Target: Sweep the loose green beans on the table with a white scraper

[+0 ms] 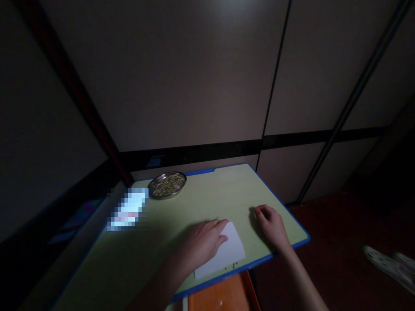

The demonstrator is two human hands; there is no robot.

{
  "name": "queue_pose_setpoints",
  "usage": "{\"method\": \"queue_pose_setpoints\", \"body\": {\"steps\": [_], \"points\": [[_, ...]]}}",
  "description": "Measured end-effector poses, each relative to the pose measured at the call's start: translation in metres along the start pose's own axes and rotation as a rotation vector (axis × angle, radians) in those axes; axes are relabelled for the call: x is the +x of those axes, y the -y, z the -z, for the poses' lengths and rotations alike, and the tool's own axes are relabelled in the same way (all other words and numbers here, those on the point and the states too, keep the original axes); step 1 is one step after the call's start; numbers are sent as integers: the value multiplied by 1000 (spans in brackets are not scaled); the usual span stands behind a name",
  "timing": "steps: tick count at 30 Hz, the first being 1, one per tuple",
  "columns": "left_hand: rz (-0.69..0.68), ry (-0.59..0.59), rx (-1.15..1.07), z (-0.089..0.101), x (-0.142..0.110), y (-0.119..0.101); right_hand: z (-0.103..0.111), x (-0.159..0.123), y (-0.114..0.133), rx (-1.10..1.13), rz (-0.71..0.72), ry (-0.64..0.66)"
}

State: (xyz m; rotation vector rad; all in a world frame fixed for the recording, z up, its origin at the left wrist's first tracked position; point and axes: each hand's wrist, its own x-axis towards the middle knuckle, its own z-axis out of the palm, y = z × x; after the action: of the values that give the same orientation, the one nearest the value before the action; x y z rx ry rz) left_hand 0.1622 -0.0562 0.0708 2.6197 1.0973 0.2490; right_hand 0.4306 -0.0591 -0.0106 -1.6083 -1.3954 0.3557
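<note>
My left hand (pixel 203 242) lies flat, fingers together, pressing on a white sheet of paper (pixel 227 255) near the front edge of a pale green table (pixel 223 194) with a blue rim. A few small dark specks sit on the paper's lower part. My right hand (pixel 270 224) rests on the table just right of the paper, fingers curled down onto the surface; whether they pinch anything is too dark to tell.
A round metal plate (pixel 167 185) filled with small grains stands at the table's far left. A blurred bright patch (pixel 129 210) lies on the left edge. An orange seat (pixel 220 296) shows below the front edge. Wall panels rise behind; pale footwear (pixel 387 263) lies right.
</note>
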Motion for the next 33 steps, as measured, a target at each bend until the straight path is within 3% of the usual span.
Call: {"method": "queue_pose_setpoints", "body": {"steps": [33], "points": [[-12, -1, 24, 16, -22, -17, 2, -1, 2, -42, -13, 1]]}}
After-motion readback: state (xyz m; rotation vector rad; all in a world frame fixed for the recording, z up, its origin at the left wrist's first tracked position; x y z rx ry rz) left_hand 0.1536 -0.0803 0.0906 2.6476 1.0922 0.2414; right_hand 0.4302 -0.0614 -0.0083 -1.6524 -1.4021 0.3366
